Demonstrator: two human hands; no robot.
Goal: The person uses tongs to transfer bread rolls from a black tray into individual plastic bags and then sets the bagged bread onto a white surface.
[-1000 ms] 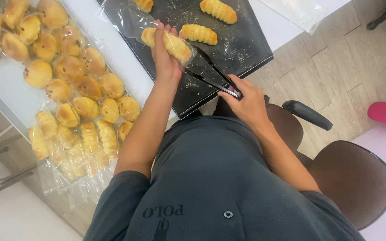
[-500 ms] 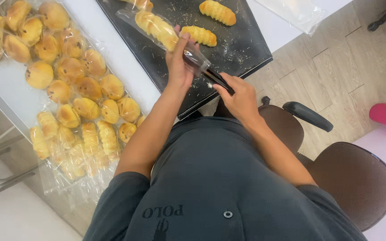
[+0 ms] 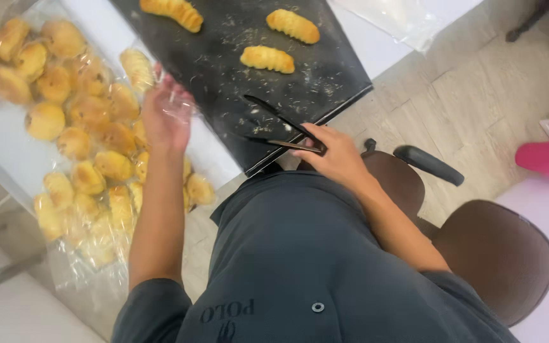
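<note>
A black baking tray [image 3: 236, 82], dusted with crumbs, is seen at 12 o'clock, carrying three ridged golden pastries [image 3: 267, 59]. A heap of bagged golden buns [image 3: 90, 146] lies at 9 o'clock. The left hand [image 3: 168, 114] is spread, fingers apart, against a clear-bagged pastry [image 3: 138, 68] atop the heap. Black tongs [image 3: 281, 130], resting on the tray's near edge, are clasped by the right hand [image 3: 332, 155].
</note>
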